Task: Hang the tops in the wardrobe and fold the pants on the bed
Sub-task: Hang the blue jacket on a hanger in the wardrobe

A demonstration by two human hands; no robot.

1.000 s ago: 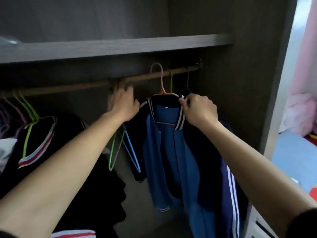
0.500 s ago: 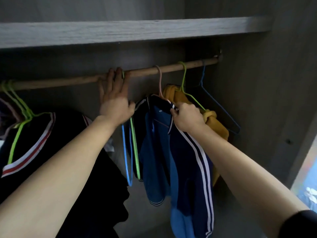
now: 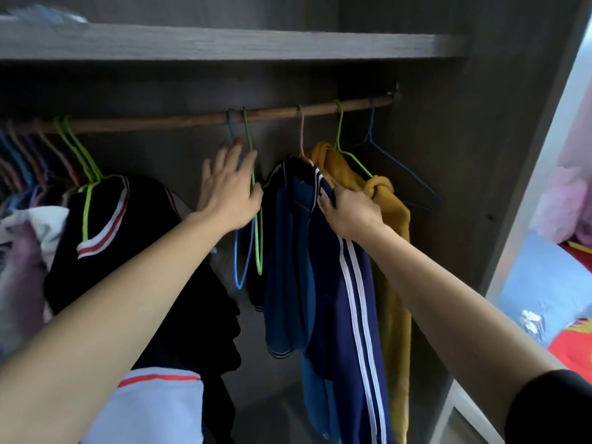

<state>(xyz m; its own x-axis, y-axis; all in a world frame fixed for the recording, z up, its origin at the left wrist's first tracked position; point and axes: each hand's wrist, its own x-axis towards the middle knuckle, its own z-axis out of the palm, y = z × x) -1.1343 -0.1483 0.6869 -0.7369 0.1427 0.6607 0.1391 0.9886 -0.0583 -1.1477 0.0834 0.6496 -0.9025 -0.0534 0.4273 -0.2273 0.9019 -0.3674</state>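
Jacket (image 3: 326, 283): hung on the rail (image 3: 179, 120) beside the yellow top (image 3: 392, 235), this top judged done; your left hand (image 3: 229, 190) has left the rail, fingers spread, while your right hand (image 3: 350, 213) still pinches its collar.

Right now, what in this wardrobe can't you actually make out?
Head view only:
- Far-left clothes: blurred, cut off by the frame edge.
- Fingertips of the right hand: buried in the collar of the navy striped jacket.
- yellow top: mostly behind that jacket and the right arm.
- pale object on the shelf, top left: too blurred to name.
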